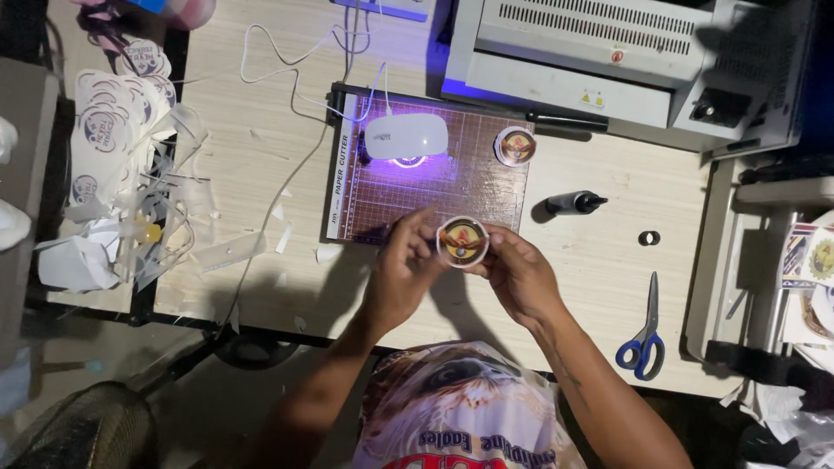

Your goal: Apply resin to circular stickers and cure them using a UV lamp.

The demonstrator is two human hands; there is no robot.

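1. A heap of round printed stickers (109,122) and clear trimmings is lying along the left edge of the worktop (252,182).
2. A paper cutter board (417,187) is sitting mid-worktop, with a small white lamp (406,136) glowing violet on it and a round badge (515,146) resting at its far right corner.
3. The left hand (401,269) is pinching the left rim of a round printed disc (462,241), just above the cutter's near edge.
4. The right hand (519,274) is gripping the same disc's right rim.
5. A small black bottle (573,203) is lying to the right of the cutter.
6. Blue-handled scissors (645,334) are lying near the right front corner.
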